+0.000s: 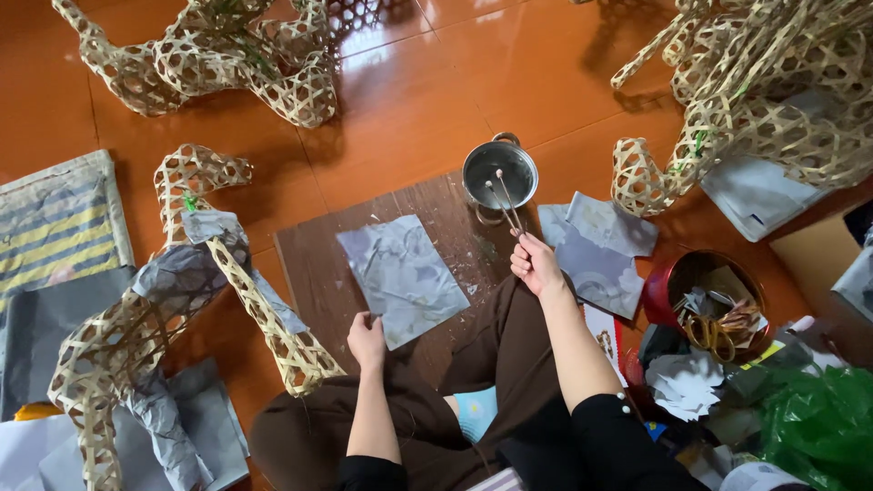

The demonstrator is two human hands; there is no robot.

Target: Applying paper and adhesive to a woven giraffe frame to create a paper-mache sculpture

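A: Head view. Report hand states and item positions.

B: The right hand [535, 264] is closed around a pair of thin sticks [503, 202], whose tips reach into the small metal pot [499, 173] at the far edge of the brown board [309, 264]. The left hand [366, 338] rests at the near edge of the board, its fingers pinching the near corner of the grey paper sheet [403, 277], which lies flat at the board's centre.

A: Surroundings and obstructions?

B: A woven bamboo frame [182, 309], partly covered in grey paper, lies just beside the board's left edge. More grey paper pieces [600, 250] lie past the right edge. A red round container [696, 291] holding scraps stands further right, with a green plastic bag [818, 423] near it. A striped mat [59, 223] lies at far left. Nothing stands between the hands and the sheet.
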